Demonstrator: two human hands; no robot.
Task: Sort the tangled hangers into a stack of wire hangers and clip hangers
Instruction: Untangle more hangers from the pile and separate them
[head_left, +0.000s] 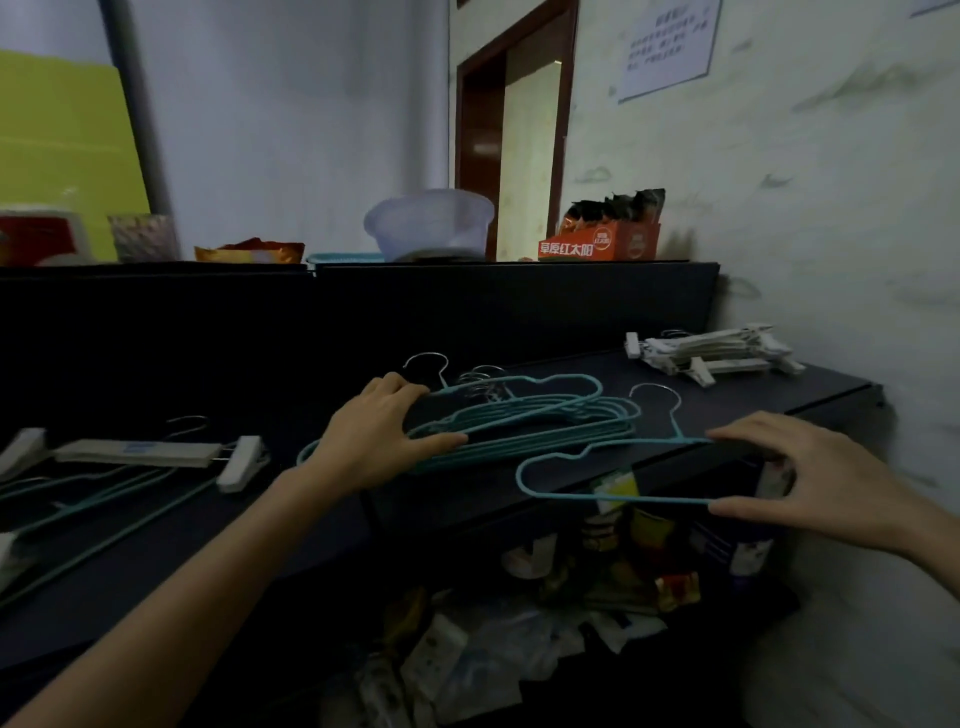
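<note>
A stack of teal wire hangers (524, 421) lies on the dark desk (753, 384). My left hand (379, 436) rests on the stack's left end, thumb under the wires. My right hand (810, 473) pinches the right end of a single teal wire hanger (571, 493) that juts over the desk's front edge, just right of the stack. A pile of white clip hangers (711, 351) sits at the back right. At the left, a white clip hanger (140, 452) lies tangled with more teal wire hangers (93, 509).
A dark partition (467, 306) rises behind the desk, with a plastic bowl (431, 223), an orange box (597, 241) and snack packets on top. The wall (831, 208) is close on the right. Cluttered packets and bottles (597, 571) fill the space below the desk.
</note>
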